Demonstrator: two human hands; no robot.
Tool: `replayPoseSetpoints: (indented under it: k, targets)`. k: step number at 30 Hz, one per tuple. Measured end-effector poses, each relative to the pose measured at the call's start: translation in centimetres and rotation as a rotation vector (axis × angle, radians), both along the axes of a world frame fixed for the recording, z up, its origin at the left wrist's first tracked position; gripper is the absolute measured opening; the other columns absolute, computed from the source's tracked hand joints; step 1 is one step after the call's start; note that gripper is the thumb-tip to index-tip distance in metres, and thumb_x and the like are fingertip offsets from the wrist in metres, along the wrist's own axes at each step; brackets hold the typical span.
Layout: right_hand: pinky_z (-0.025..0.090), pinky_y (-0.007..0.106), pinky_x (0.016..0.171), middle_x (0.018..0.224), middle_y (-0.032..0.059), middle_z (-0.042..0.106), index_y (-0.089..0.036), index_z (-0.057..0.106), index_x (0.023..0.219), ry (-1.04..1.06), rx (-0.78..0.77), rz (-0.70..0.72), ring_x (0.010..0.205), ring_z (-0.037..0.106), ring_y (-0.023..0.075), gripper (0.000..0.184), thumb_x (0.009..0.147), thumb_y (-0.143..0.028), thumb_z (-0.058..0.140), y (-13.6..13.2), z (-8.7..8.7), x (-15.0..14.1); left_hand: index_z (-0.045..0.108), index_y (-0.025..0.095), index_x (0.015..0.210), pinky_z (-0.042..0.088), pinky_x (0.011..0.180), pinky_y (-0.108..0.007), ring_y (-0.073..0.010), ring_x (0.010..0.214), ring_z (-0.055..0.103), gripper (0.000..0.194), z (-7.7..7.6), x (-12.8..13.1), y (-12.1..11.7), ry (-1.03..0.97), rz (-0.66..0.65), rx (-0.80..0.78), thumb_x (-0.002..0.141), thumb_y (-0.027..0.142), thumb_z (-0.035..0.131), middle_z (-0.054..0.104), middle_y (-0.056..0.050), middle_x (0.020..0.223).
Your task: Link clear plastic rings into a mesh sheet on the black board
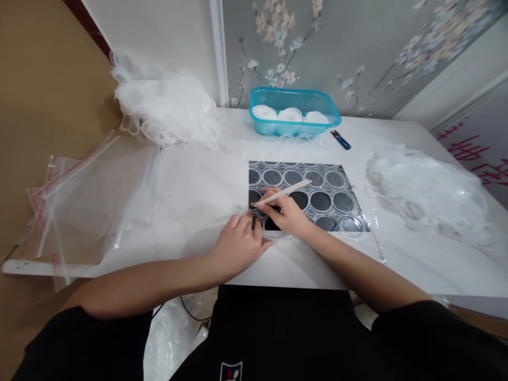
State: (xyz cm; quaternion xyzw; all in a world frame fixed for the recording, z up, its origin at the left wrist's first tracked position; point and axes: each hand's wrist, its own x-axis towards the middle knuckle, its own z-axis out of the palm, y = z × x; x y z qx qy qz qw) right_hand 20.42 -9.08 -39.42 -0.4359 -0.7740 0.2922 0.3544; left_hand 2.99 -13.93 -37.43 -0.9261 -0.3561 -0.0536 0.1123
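Observation:
A dark sheet [335,211] with a transparent cover of rows of clear round rings lies on the white table in front of me. My left hand [239,244] rests at the sheet's lower left corner, fingertips down on it and thumb held apart. Above that corner my right hand [289,214] pinches a thin white stick [288,191], which slants up to the right across the sheet. Its fingertips are near the sheet's left edge, close to my left fingers. Both hands partly cover the rings there.
Behind the sheet stands a turquoise basket [294,94] with several white round pieces. Blue thread snips [340,139] lie beside it. A heap of clear rings [162,103] is at the back left, clear zip bags [95,196] at left, and another clear plastic heap [432,188] at right.

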Motion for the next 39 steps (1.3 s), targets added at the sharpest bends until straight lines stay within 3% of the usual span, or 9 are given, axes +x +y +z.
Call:
replayPoseSetpoints:
  k: [5,10,19,24,27,33,35,37,39]
  targets:
    - [0.036,0.044,0.102,0.089,0.0036,0.068,-0.021,0.068,0.085,-0.027,0.01,0.01,0.096,0.061,0.0216,0.019,0.091,-0.027,0.05,0.0,0.1,0.0,0.059,-0.001,0.117,0.039,0.076,-0.037,-0.0296,0.097,0.057,0.057,0.1,0.1,0.0,0.005,0.003,-0.006,0.093,0.049,0.044,0.062,-0.025,0.111]
    - [0.029,0.05,0.108,0.088,0.0031,0.069,-0.022,0.067,0.089,-0.095,0.061,0.03,0.112,0.056,0.0243,0.019,0.091,-0.022,0.048,-0.2,0.1,-0.1,0.059,0.0,0.117,0.038,0.077,-0.039,-0.0299,0.098,0.056,0.056,0.3,0.1,0.1,0.011,0.011,-0.034,0.092,0.05,0.047,0.062,-0.023,0.113]
    - [0.009,0.059,0.115,0.095,0.0022,0.07,-0.024,0.062,0.093,-0.376,0.35,0.101,0.136,0.032,0.0289,0.019,0.086,-0.012,0.049,-0.9,-0.3,0.3,0.063,0.008,0.1,0.038,0.075,-0.038,-0.0276,0.09,0.057,0.043,1.3,0.0,0.9,-0.049,0.033,-0.147,0.089,0.048,0.054,0.066,-0.014,0.094]
    - [0.004,0.063,0.114,0.097,-0.0011,0.071,-0.028,0.061,0.088,-0.421,0.378,0.129,0.128,0.041,0.0287,0.017,0.087,-0.014,0.05,-1.3,-0.2,-0.3,0.065,0.01,0.095,0.038,0.076,-0.038,-0.0275,0.091,0.057,0.04,1.2,0.0,1.2,-0.073,0.041,-0.183,0.092,0.046,0.048,0.066,-0.013,0.093]
    - [0.003,0.066,0.113,0.097,-0.0004,0.07,-0.029,0.061,0.089,-0.409,0.375,0.102,0.126,0.042,0.0291,0.019,0.086,-0.013,0.051,0.5,0.7,0.2,0.065,0.011,0.095,0.038,0.076,-0.038,-0.0273,0.089,0.058,0.041,1.3,-0.1,1.4,-0.059,0.047,-0.191,0.09,0.048,0.05,0.067,-0.012,0.092]
    - [0.022,0.066,0.106,0.108,0.0077,0.061,-0.023,0.058,0.103,-0.039,0.493,-0.453,0.125,0.042,0.0292,0.027,0.097,-0.025,0.032,5.6,6.3,3.7,0.065,0.013,0.092,0.039,0.078,-0.037,-0.0259,0.092,0.057,0.039,1.5,-0.5,1.5,-0.045,0.041,-0.188,0.09,0.049,0.051,0.067,-0.01,0.099]
    - [0.021,0.064,0.107,0.106,0.008,0.061,-0.022,0.059,0.102,-0.063,0.468,-0.442,0.125,0.041,0.0299,0.025,0.097,-0.027,0.035,4.7,6.7,4.2,0.065,0.012,0.094,0.038,0.078,-0.037,-0.0262,0.093,0.056,0.038,1.3,-0.5,1.5,-0.047,0.039,-0.163,0.09,0.047,0.051,0.067,-0.01,0.102]
    - [0.021,0.063,0.108,0.097,0.0073,0.065,-0.022,0.061,0.094,-0.147,0.377,-0.332,0.121,0.044,0.0316,0.019,0.093,-0.027,0.044,2.7,5.5,4.2,0.064,0.012,0.1,0.038,0.078,-0.037,-0.0266,0.096,0.055,0.037,1.0,-0.4,1.4,-0.057,0.013,-0.113,0.092,0.045,0.049,0.065,-0.011,0.108]
    - [0.035,0.057,0.101,0.087,0.0061,0.067,-0.022,0.062,0.084,-0.159,0.261,-0.245,0.11,0.053,0.0307,0.016,0.091,-0.025,0.047,0.5,3.2,3.9,0.062,0.011,0.106,0.038,0.078,-0.037,-0.0264,0.096,0.054,0.042,0.6,-0.2,1.3,-0.082,-0.03,-0.062,0.093,0.047,0.046,0.063,-0.012,0.112]
